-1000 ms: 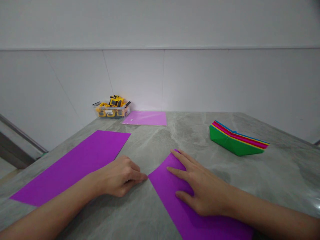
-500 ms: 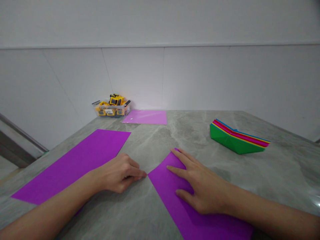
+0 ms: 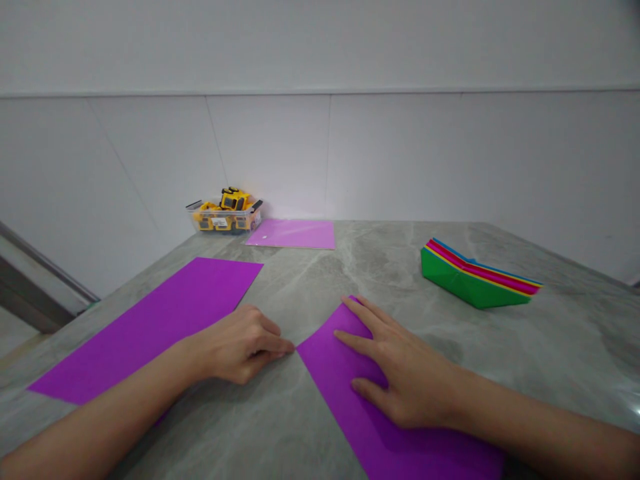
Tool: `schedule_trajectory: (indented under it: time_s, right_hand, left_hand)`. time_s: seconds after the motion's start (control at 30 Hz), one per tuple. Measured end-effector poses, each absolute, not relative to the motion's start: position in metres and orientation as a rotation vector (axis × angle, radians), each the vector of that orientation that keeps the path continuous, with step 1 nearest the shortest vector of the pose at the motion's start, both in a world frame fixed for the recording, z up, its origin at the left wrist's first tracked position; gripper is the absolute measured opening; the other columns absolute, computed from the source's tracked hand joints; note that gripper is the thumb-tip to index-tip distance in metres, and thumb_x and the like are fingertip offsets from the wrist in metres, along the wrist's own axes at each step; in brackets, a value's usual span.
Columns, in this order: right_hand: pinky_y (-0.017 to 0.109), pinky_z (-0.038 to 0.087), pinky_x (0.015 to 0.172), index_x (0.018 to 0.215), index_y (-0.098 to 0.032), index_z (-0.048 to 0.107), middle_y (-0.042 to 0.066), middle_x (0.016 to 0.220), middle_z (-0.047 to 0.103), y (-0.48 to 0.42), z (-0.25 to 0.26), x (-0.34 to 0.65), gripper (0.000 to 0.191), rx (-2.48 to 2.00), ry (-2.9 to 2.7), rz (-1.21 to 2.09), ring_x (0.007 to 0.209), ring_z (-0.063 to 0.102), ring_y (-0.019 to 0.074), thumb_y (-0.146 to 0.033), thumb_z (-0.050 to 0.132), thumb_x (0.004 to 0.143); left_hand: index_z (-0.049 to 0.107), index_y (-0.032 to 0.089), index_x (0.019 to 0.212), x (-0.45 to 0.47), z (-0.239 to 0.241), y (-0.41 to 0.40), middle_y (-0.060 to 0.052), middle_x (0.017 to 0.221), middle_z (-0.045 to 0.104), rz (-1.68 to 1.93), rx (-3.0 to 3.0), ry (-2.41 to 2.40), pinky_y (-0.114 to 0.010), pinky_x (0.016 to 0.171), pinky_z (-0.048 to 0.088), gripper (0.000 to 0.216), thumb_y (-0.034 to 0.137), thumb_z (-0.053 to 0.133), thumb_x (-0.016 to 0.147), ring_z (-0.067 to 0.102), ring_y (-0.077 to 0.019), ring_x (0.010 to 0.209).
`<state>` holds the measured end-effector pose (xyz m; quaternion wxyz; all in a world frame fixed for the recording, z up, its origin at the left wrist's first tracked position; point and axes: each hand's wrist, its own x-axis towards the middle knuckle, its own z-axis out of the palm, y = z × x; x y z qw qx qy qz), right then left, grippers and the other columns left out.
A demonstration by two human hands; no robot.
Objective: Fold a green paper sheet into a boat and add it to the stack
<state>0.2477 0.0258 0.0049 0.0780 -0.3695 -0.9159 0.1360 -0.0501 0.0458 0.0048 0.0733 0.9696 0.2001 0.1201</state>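
My left hand [image 3: 250, 347] has its fingers drawn together, with the fingertips at the left corner of a folded-looking sheet of purple paper [image 3: 325, 383]. On that same sheet my right hand [image 3: 385, 360] lies flat with fingers spread, pressing it against the table. The sheet's near end runs out of view at the bottom and partly under my right forearm. A second purple sheet [image 3: 155, 323] lies flat to the left, its near edge partly covered by my left forearm.
A paper boat [image 3: 475, 283] in green, yellow, pink and blue stands at the right. At the back, a clear plastic box [image 3: 240, 222] holds yellow toy vehicles, and a lilac pack of paper [image 3: 300, 235] lies beside it. Behind the grey marbled table [image 3: 380, 260] rises a white wall.
Both hands keep the same places and poses on the paper. Only the whole view has shifted very slightly.
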Motion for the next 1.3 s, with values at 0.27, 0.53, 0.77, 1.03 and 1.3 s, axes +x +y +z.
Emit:
schedule_trajectory:
  time_s: [0.27,0.53,0.77,1.03,1.3]
  right_hand:
    - [0.055,0.022,0.117,0.14,-0.019,0.054,0.017,0.161,0.018,0.0253,0.0049,0.2476,0.065,-1.089,-2.734,0.394,0.149,0.01,0.0377,-0.029,0.069,0.078]
    - [0.053,0.021,0.118,0.14,-0.019,0.054,0.016,0.162,0.014,0.0254,0.0051,0.2472,0.065,-1.106,-2.735,0.419,0.148,0.009,0.039,-0.031,0.07,0.078]
    - [0.053,0.022,0.117,0.139,-0.019,0.055,0.018,0.162,0.016,0.0256,0.0048,0.2473,0.063,-1.11,-2.74,0.39,0.148,0.011,0.0384,-0.031,0.069,0.079]
    - [0.054,0.022,0.117,0.139,-0.019,0.055,0.018,0.161,0.018,0.0248,0.0051,0.247,0.063,-1.094,-2.736,0.394,0.148,0.012,0.0386,-0.031,0.07,0.079]
    - [0.053,0.022,0.117,0.14,-0.02,0.054,0.017,0.162,0.017,0.0256,0.0037,0.2477,0.064,-1.079,-2.739,0.375,0.149,0.011,0.0379,-0.032,0.069,0.079]
  left_hand:
    - [0.07,0.019,0.099,-0.0492,0.0073,0.0448,-0.003,0.063,0.058,0.303,2.93,0.65,-0.027,0.048,0.033,0.026,0.013,0.045,0.093,0.052,-0.0146,0.052]
    - [0.07,0.02,0.104,-0.0501,0.008,0.0452,-0.003,0.064,0.057,0.24,2.921,0.662,-0.027,0.049,0.032,0.027,0.014,0.045,0.094,0.052,-0.0151,0.055]
    - [0.071,0.019,0.108,-0.0522,0.005,0.048,-0.003,0.066,0.06,0.201,2.856,0.697,-0.029,0.051,0.032,0.028,0.016,0.046,0.095,0.055,-0.0158,0.059]
    - [0.071,0.019,0.105,-0.0524,0.0041,0.0488,-0.003,0.066,0.059,0.219,2.853,0.685,-0.03,0.051,0.031,0.027,0.015,0.047,0.094,0.055,-0.0157,0.058]
    - [0.071,0.019,0.106,-0.0503,0.0087,0.0471,-0.002,0.064,0.059,0.228,2.867,0.672,-0.029,0.05,0.032,0.028,0.013,0.047,0.092,0.055,-0.0154,0.057]
